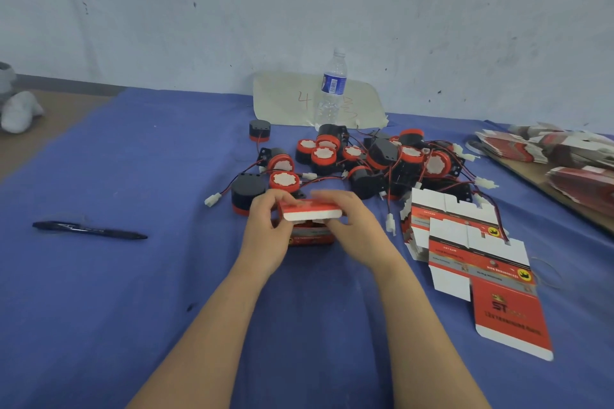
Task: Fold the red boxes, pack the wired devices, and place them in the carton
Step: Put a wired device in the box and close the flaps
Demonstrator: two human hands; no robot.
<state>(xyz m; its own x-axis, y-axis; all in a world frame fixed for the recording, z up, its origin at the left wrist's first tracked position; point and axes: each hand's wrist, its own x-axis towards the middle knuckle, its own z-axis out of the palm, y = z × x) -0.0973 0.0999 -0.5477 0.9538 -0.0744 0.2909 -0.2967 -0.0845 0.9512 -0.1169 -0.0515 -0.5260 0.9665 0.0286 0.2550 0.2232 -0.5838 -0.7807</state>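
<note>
Red printed cardboard box (312, 236) stands on blue-covered counter (133, 292), just before heap of black-and-red wired devices (375, 159). The left hand (265, 236) and right hand (355, 222) pinch its white-edged lid. Light thin card, likely creases easily; grip side panels.

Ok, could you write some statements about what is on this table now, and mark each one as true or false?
1. The left hand and the right hand both hold the red box. True.
2. The pen lies to the right of the hands. False: it lies to their left, on the blue cloth.
3. The water bottle stands upright behind the pile of wired devices. True.
4. The box blanks on the right are folded up. False: they lie flat, unfolded.
</note>
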